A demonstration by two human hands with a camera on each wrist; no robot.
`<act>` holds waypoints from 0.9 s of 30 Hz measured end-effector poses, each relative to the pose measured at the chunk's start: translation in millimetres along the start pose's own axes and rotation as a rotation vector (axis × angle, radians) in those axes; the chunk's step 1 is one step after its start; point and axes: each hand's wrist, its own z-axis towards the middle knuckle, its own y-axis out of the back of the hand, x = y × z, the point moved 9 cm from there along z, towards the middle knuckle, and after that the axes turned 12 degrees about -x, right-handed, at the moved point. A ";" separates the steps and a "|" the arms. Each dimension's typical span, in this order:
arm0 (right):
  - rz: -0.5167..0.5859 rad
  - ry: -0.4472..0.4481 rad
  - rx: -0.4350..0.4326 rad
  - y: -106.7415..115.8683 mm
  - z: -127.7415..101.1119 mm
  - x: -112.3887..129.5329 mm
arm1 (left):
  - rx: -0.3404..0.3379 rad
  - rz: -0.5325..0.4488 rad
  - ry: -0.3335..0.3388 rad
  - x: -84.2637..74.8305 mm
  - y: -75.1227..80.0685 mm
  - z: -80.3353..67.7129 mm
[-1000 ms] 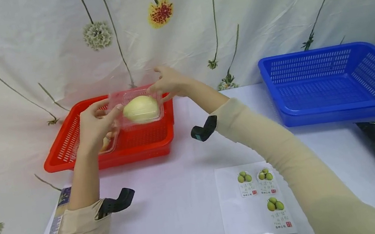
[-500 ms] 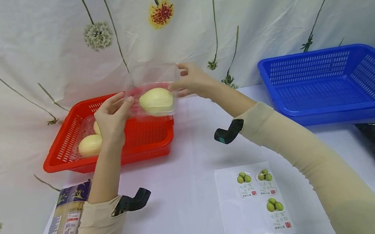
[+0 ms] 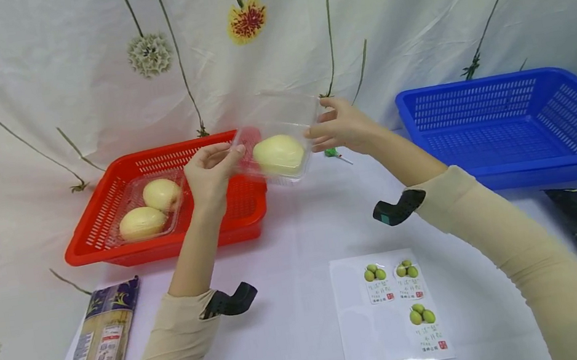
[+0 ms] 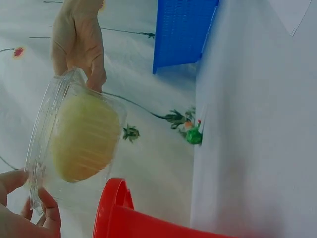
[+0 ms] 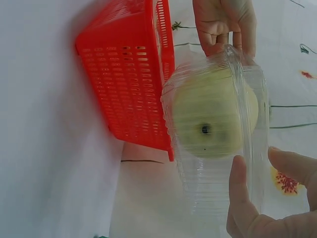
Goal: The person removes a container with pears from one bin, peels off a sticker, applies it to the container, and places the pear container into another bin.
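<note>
Clear box point(image 3: 278, 138) with one pale fruit point(image 3: 279, 153) held in the air between red basket point(image 3: 106, 232) and blue basket point(image 3: 522, 170), above the bench point(image 3: 296, 303). Left hand point(image 3: 211, 173) pinching the left end, right hand point(image 3: 343, 127) pinching the right end. Risk as judged: thin slick plastic, fingertip grips only, so could flex, pop its lid or slip out, dropping the fruit. Long axis running left to right, tilted slightly down at the right; lid side up and away.

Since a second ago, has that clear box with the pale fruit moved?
Yes. The clear box has travelled rightward, from above the red basket past its right edge, toward the blue basket.
</note>
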 end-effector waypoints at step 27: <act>-0.041 -0.054 -0.153 72.3 -30.2 -62.2 | 0.193 0.394 -0.016 46.8 -66.4 -25.2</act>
